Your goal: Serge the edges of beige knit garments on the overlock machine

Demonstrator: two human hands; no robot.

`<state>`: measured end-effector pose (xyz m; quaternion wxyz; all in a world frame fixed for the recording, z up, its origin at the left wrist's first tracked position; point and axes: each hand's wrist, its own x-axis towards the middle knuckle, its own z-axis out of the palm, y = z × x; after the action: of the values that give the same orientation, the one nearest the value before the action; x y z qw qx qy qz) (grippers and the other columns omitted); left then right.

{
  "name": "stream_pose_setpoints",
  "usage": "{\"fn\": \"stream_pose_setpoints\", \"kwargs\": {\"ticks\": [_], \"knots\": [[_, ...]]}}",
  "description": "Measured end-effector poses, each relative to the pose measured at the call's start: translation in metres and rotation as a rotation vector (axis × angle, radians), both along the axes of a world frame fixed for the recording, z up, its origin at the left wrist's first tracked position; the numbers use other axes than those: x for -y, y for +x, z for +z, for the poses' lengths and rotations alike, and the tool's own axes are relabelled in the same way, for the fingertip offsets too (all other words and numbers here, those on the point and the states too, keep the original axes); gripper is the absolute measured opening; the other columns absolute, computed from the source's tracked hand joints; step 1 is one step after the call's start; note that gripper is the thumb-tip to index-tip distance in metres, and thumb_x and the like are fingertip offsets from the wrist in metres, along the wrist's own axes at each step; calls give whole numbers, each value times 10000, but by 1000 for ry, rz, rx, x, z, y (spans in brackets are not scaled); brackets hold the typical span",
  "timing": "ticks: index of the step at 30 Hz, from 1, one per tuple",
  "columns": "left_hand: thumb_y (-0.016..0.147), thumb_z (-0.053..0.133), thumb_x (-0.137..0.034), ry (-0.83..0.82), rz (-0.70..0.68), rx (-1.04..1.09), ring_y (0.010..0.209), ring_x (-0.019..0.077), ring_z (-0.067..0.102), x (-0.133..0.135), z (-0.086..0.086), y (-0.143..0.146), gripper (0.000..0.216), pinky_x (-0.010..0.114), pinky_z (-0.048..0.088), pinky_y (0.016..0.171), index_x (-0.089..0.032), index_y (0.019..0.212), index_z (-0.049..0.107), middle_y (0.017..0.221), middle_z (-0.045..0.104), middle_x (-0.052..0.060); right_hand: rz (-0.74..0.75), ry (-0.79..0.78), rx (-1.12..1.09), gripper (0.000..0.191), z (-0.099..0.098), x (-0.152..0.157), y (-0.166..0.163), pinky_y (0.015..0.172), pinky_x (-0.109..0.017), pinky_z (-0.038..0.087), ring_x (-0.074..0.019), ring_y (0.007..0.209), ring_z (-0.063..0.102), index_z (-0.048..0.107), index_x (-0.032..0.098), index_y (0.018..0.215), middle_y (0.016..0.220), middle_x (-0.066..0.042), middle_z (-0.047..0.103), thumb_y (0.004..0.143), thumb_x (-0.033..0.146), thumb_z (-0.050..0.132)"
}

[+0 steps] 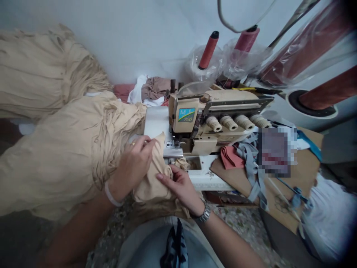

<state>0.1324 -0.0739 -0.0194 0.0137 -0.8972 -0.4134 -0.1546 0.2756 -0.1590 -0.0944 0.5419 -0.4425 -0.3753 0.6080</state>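
Observation:
A beige overlock sewing machine [195, 119] stands on a white table [206, 178]. Beige fabric [152, 178] lies in front of its presser foot, running left into a large gathered beige garment [64, 156]. My left hand [134, 163] rests on the fabric with its fingers curled, pinching the cloth near the needle plate. My right hand [181, 186], with a metal watch at the wrist, grips the fabric's near edge just below the machine's front.
Red thread cones [209, 50] in plastic bags stand behind the machine. A red cloth piece [231, 156], grey straps [251, 163] and brown cardboard [301, 167] lie to the right. More beige fabric [36, 74] is piled at the far left against the white wall.

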Motion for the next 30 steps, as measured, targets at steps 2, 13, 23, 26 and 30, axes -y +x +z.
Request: {"fn": "stream_pose_setpoints", "kwargs": {"ticks": [2,13,23,26,30], "knots": [[961,399,-82,-1,-93,44,1147,261,593,-5,-4,0,377,417,482,989,-130,1261,622,1237,640,123,-69,-54,-18,369,-1,11,13,603,-225,373,-105,640,448,617,171,781,700,29,548,795,515,748],[962,432,-141,-12,-145,93,1198,281,551,-11,-16,18,404,469,409,975,-182,1339,572,1300,608,122,30,47,260,344,-3,11,43,775,-290,467,-175,858,578,711,191,1033,932,-45,635,802,439,768],[991,420,-197,-31,-244,142,1225,274,547,3,-18,30,327,441,407,1010,-100,1262,577,1343,630,140,-158,-203,-214,390,-7,33,47,513,-177,382,-67,521,461,596,175,709,628,39,583,652,424,890],[997,423,-235,-10,-135,64,1183,304,552,6,-14,34,380,472,404,940,-141,1342,551,1386,607,120,-152,-224,-178,414,-8,44,47,486,-170,336,-62,503,426,556,176,672,587,49,540,666,432,881],[990,420,-225,-12,-102,14,1197,314,543,4,-11,35,411,484,381,934,-165,1384,519,1421,586,108,-155,-209,-116,387,-9,53,50,490,-182,324,-68,510,409,582,170,669,579,40,530,704,442,855]]}}
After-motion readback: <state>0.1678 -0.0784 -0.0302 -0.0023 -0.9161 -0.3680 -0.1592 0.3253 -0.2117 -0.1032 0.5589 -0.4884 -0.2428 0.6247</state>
